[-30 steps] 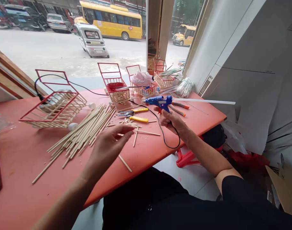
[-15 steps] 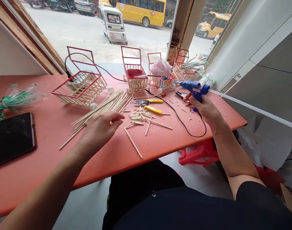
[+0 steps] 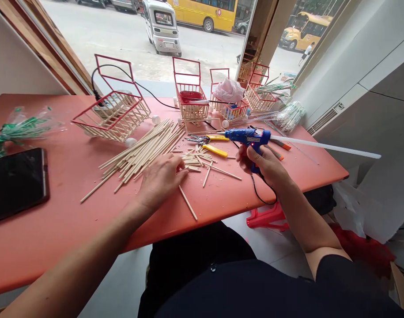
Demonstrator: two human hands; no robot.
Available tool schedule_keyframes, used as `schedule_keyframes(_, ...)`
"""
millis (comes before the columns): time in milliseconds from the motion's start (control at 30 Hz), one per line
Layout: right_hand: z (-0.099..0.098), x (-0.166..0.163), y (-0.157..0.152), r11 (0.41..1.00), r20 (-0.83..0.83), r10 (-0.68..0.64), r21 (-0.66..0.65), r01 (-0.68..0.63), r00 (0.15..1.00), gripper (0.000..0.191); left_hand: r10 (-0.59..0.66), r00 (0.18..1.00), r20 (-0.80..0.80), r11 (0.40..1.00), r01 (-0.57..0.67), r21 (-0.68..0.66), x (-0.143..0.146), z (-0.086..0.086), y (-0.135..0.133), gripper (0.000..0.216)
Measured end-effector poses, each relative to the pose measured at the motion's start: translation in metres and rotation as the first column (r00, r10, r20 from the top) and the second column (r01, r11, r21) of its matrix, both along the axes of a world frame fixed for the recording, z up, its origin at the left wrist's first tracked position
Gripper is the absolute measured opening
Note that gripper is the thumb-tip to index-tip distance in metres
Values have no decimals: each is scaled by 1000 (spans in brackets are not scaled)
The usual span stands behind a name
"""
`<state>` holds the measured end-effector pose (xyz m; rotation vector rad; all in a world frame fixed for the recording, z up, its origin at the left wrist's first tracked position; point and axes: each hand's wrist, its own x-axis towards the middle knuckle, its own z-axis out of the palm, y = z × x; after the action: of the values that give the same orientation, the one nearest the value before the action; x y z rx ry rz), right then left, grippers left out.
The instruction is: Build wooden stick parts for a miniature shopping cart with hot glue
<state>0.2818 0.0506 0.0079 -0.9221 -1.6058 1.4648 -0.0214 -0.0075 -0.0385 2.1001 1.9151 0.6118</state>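
Observation:
My right hand (image 3: 263,163) grips a blue glue gun (image 3: 250,138) above the table. Its nozzle points left, a long white glue stick (image 3: 327,146) juts from its back, and a small red light glows. Over the left edge of a heap of short cut sticks (image 3: 202,159) is my left hand (image 3: 164,176), thumb apart from the curled fingers, with nothing visible in it. Its fingertips cover the upper end of a thin wooden stick (image 3: 188,203) lying on the table. A bundle of long wooden sticks (image 3: 149,152) lies behind that hand. Yellow-handled pliers (image 3: 215,150) rest between the hands.
Several small stick-built carts with red trim, such as the left one (image 3: 114,115), stand along the back of the red table (image 3: 72,229). A black phone (image 3: 19,183) and green-tied plastic bags (image 3: 23,132) lie at left. Orange-handled tools (image 3: 279,148) lie behind the glue gun.
My right hand has brought the glue gun left and nearer to me, uncovering the tools behind. My left hand has moved right to the short sticks. The view has shifted slightly.

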Motion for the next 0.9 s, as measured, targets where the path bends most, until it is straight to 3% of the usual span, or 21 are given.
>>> schedule_keyframes(100,-8,-5,-8,996,11,61,-65,-60,998,65,-7,999,46,1000,6,19,1,0,0,14)
schedule_keyframes(200,-17,-7,-14,987,30,117,-113,-113,993,65,5,982,191,999,-15,52,3,5,0,12)
schedule_keyframes(400,-18,-11,-23,979,103,179,-121,-166,979,66,-11,822,570,995,-49,90,7,9,1,17)
schedule_keyframes(900,-2,-22,-26,983,272,181,-70,-168,945,73,19,698,716,999,-35,7,8,9,4,17)
